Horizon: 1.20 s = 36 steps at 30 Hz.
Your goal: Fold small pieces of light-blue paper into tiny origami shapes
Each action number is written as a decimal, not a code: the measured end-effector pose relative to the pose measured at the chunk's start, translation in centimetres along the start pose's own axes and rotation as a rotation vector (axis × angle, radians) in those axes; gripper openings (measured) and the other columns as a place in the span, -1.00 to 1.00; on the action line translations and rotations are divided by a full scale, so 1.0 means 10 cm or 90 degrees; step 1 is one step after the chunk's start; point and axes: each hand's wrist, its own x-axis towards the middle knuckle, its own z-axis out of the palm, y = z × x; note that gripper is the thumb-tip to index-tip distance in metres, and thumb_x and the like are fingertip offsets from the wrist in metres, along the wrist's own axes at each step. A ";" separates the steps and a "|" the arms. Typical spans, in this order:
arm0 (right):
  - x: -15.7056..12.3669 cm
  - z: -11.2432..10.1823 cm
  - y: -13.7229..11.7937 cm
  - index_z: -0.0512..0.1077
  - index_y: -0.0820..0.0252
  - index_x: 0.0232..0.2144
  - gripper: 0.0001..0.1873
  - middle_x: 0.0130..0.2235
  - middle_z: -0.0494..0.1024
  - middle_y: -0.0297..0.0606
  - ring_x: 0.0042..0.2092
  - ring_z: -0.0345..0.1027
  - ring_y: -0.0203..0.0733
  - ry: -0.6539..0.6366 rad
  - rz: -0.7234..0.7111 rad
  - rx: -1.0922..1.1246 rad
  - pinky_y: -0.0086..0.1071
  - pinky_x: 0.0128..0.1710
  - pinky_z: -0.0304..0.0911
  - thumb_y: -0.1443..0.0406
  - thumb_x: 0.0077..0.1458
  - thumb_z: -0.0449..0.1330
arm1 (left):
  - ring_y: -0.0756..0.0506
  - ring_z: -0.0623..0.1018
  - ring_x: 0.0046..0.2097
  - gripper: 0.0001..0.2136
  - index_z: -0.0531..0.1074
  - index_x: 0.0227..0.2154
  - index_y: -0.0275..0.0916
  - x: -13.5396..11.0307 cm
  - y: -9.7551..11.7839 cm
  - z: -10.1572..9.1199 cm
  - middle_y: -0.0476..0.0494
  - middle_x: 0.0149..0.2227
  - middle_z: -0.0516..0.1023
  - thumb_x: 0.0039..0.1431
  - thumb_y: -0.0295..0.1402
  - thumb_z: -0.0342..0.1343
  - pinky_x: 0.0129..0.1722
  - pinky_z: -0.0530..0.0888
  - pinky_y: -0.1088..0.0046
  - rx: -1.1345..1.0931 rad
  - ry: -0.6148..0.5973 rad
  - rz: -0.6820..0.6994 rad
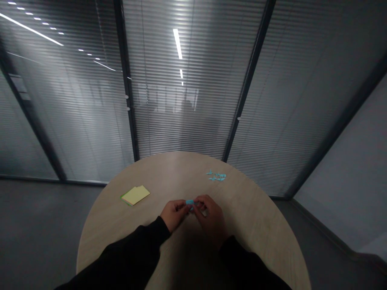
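Observation:
A small blue piece of paper [190, 201] is pinched between both hands above the middle of the round table [256, 225]. My left hand [174, 213] has its fingers closed on the paper's left side. On the right side, my right hand [211, 219] curls its fingers over the same piece. Both arms wear black sleeves. Most of the blue paper is hidden by my fingers.
A stack of yellow sticky notes [136, 195] with a green edge lies to the left on the light wooden table. Several small blue folded paper pieces [217, 176] lie at the far right. Glass walls with closed blinds [181, 100] stand behind the table.

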 end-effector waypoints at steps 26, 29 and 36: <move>-0.01 -0.11 0.01 0.47 0.14 -0.12 -0.81 -0.19 0.60 -0.15 -0.17 0.46 -0.09 -0.020 -0.239 -0.273 -0.25 -0.18 0.37 0.29 0.31 0.07 | 0.02 0.31 -0.51 -0.56 0.49 -0.44 -0.32 0.03 -0.01 -0.01 -0.01 -0.56 0.42 0.03 0.06 0.16 -0.46 0.21 0.48 -0.003 -0.002 -0.013; -0.01 -0.12 -0.01 0.46 0.12 -0.09 -0.80 -0.17 0.60 -0.15 -0.15 0.47 -0.09 -0.024 -0.243 -0.267 -0.26 -0.16 0.37 0.30 0.31 0.07 | 0.01 0.32 -0.51 -0.56 0.48 -0.45 -0.31 0.02 0.01 -0.01 -0.01 -0.55 0.43 0.03 0.06 0.16 -0.46 0.21 0.48 -0.008 0.002 -0.013; 0.00 -0.10 -0.03 0.43 0.15 -0.32 -0.90 -0.31 0.51 -0.27 -0.41 0.38 -0.29 -0.016 -0.094 -0.015 -0.45 -0.44 0.31 0.27 0.23 0.15 | 0.02 0.29 -0.52 -0.58 0.48 -0.50 -0.29 0.00 0.03 -0.02 0.02 -0.59 0.37 0.10 0.03 0.11 -0.48 0.20 0.49 0.043 -0.025 0.025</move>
